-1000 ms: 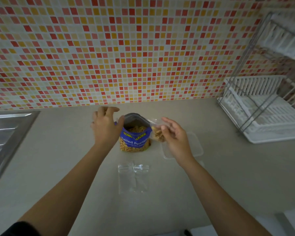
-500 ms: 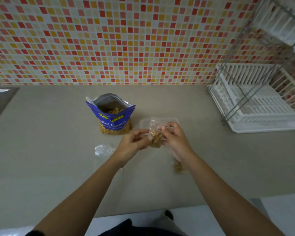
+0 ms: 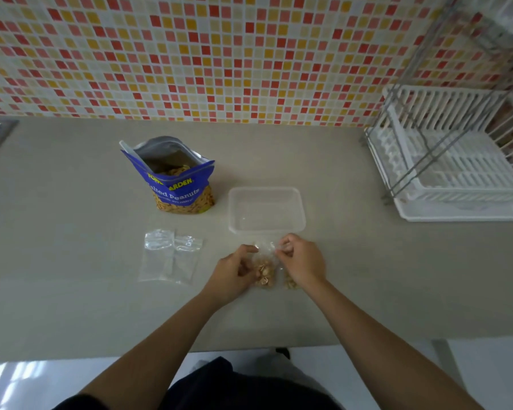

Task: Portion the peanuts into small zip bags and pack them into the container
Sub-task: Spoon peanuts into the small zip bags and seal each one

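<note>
Now left hand and right hand fingers pinch a zip bag at its mouth; a clean seal likely needs peanuts kept below the fingers

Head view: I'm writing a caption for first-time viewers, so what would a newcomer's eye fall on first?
First the red, orange and yellow mosaic wall across the top. Then the open blue peanut bag standing left of centre on the counter, and nearer, the left hand and right hand pinching a small zip bag of peanuts in front of the clear container.
</note>
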A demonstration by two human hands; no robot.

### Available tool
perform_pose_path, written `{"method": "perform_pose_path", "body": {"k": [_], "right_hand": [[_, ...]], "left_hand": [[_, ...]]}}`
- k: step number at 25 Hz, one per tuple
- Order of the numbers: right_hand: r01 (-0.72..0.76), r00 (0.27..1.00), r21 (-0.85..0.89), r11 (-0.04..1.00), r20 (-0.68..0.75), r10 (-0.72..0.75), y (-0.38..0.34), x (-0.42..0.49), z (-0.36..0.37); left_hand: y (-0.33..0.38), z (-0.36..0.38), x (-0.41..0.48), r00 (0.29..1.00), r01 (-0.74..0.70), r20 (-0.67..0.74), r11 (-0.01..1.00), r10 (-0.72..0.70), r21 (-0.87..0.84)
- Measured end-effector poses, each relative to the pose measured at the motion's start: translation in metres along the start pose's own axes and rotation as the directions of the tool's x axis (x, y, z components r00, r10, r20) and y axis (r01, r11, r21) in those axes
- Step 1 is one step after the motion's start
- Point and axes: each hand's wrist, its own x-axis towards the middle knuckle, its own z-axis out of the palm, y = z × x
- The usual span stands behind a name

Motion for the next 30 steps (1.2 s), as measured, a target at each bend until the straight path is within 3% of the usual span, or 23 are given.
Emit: {"method": "perform_pose_path", "body": {"k": [3, 7, 11, 14, 17, 20, 22, 26, 30], "right_hand": [[0.079, 0.996, -0.155, 0.985, -0.038, -0.086, 0.005, 0.0, 0.008], [0.254, 0.946, -0.193, 0.948, -0.154, -0.285, -0.003, -0.008, 0.014], [0.47, 0.883, -0.071, 0.88, 0.022, -0.47, -0.042, -0.017, 0.04], [0.536, 0.838, -0.026, 0.844, 0.137, -0.528, -0.076, -0.016, 0.074], [0.483, 0.863, -0.077, 0.872, 0.207, -0.46, -0.103, -0.01, 0.107], [0.425, 0.89, -0.24, 0.873, 0.284, -0.356, -0.115, -0.002, 0.124], [0.411, 0.904, -0.26, 0.874, 0.238, -0.355, -0.118, 0.001, 0.127], [0.227, 0.966, 0.172, 0.959, 0.088, -0.244, -0.12, -0.006, 0.128], [0.066, 0.994, 0.513, 0.856, 0.039, -0.099, -0.124, -0.015, 0.125]], "left_hand": [[0.0, 0.006, 0.0, 0.988, -0.139, -0.033, 0.962, 0.151, 0.234], [-0.003, -0.013, -0.01, 0.98, -0.139, -0.104, 0.957, 0.17, 0.254], [-0.029, -0.059, -0.018, 0.936, -0.005, -0.338, 0.966, 0.095, 0.257], [-0.057, -0.09, -0.024, 0.908, 0.072, -0.412, 0.946, 0.068, 0.317], [-0.087, -0.111, -0.029, 0.933, 0.073, -0.34, 0.867, 0.115, 0.494], [-0.1, -0.122, -0.032, 0.964, 0.03, -0.227, 0.797, 0.136, 0.604], [-0.101, -0.127, -0.03, 0.974, -0.019, -0.163, 0.775, 0.157, 0.632], [-0.106, -0.135, -0.025, 0.981, -0.05, -0.122, 0.797, 0.153, 0.601], [-0.108, -0.14, -0.024, 0.993, -0.021, -0.083, 0.831, 0.081, 0.556]]}}
